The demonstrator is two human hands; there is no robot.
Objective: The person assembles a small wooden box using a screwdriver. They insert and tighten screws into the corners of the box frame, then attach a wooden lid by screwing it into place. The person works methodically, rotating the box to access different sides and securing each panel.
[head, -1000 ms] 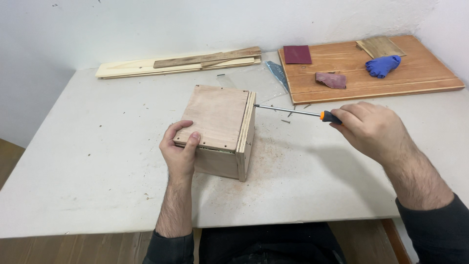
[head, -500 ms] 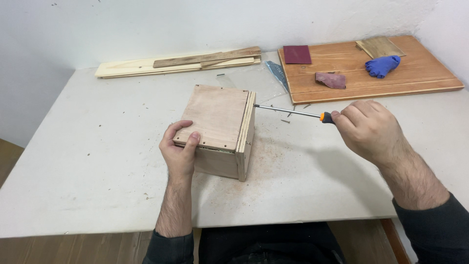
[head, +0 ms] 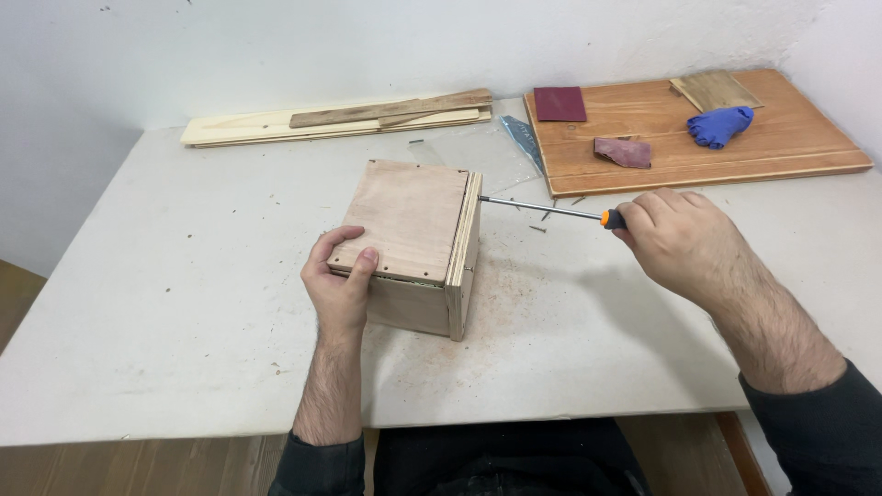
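Plywood makes the small box (head: 413,243) that stands in the middle of the frame on the white table (head: 184,303); free table surface lies at the left and lower right of it, and the near table edge runs along the bottom of the frame. At the upper right a brown wooden board (head: 790,138) reaches almost to the wall and carries a blue glove (head: 719,125); thin wood strips (head: 340,119) lie at the upper left along the wall. The left hand (head: 340,289) comes up from the bottom, its fingers curled around the lower left corner of the box, thumb pressed on top. The right hand (head: 684,243) enters from the lower right with fingers closed around the orange handle of a screwdriver (head: 551,211), whose shaft lies almost level and meets the right side of the box. Compared with one second ago, both hands and the box have kept nearly the same places.
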